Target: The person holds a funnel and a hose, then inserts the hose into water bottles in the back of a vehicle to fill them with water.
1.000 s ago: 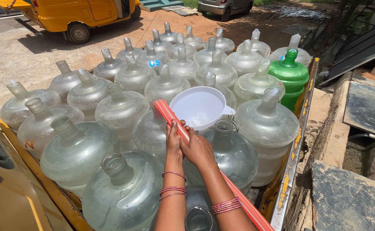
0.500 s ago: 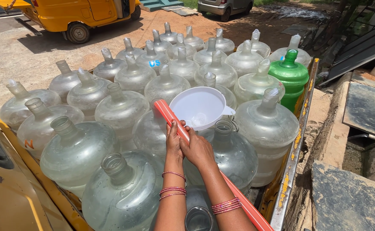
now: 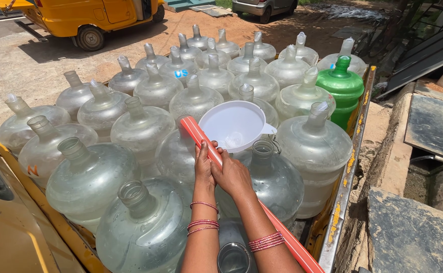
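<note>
Closest to me, my two forearms reached forward, each with red bangles at the wrist. My left hand (image 3: 204,164) and right hand (image 3: 233,174) sat side by side, both wrapped shut around a red hose (image 3: 201,137) that ran from the lower right corner up between my palms. Its open end lay just beside a white funnel (image 3: 234,125), touching or nearly touching its rim; I could not tell which.

The funnel rested tilted among the necks of the big clear water jugs (image 3: 92,177) packed tightly around my hands. An uncapped jug (image 3: 274,177) stood just right of my right hand, its mouth near the funnel's spout.

Further out, more jugs stood in rows, several with caps on. One green jug (image 3: 340,88) stood at the right edge, beside the yellow side rail (image 3: 347,172) of the truck bed.

Beyond the load lay sunlit dirt ground, a yellow vehicle (image 3: 97,17) at the upper left, and stone slabs (image 3: 431,126) on the right.
</note>
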